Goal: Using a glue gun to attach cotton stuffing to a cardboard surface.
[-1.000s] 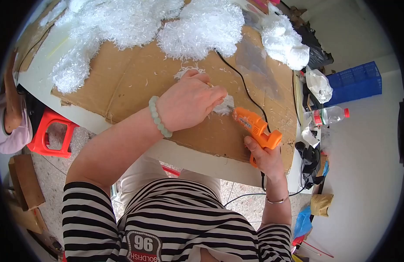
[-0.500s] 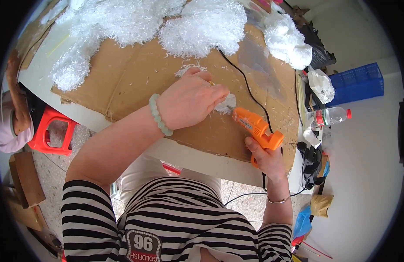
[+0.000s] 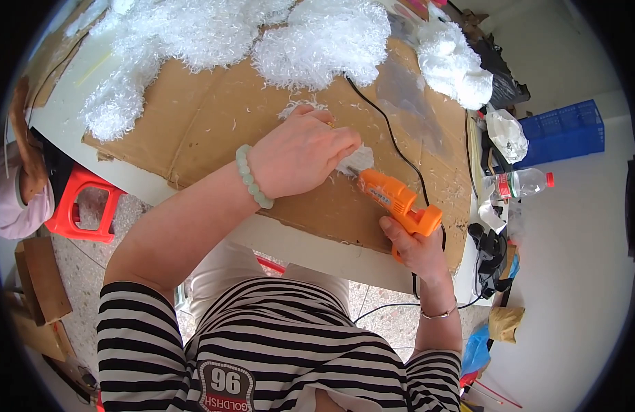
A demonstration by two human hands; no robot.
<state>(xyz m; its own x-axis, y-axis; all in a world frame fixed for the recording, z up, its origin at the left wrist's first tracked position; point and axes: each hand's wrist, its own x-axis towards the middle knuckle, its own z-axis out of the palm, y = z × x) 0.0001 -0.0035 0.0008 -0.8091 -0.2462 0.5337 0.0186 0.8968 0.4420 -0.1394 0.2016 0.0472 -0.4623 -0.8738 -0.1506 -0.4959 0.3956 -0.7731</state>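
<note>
My right hand (image 3: 422, 254) is wrapped round the handle of an orange hot glue gun (image 3: 394, 196). Its metal nozzle points up and left, at the edge of a white fringed fabric piece (image 3: 359, 160). My left hand (image 3: 297, 152), back upward and fingers bent, grips that piece from above; the fingertips and much of the piece are hidden under the hand. White fringe (image 3: 300, 107) also shows just beyond my left knuckles. Under both hands lies a brown cardboard sheet (image 3: 310, 218) dotted with white fibre scraps.
White shaggy heaps (image 3: 321, 44) cover the table's far side. A black cord (image 3: 393, 141) crosses the cardboard toward my right hand. On the right are a plastic bottle (image 3: 527, 182) and a blue crate (image 3: 563, 130). A red stool (image 3: 84, 202) and another person's arm (image 3: 32, 147) are at left.
The glue gun in my right hand has shifted slightly left and its nozzle is closer to my left fingers. My left hand has barely moved and keeps its grip.
</note>
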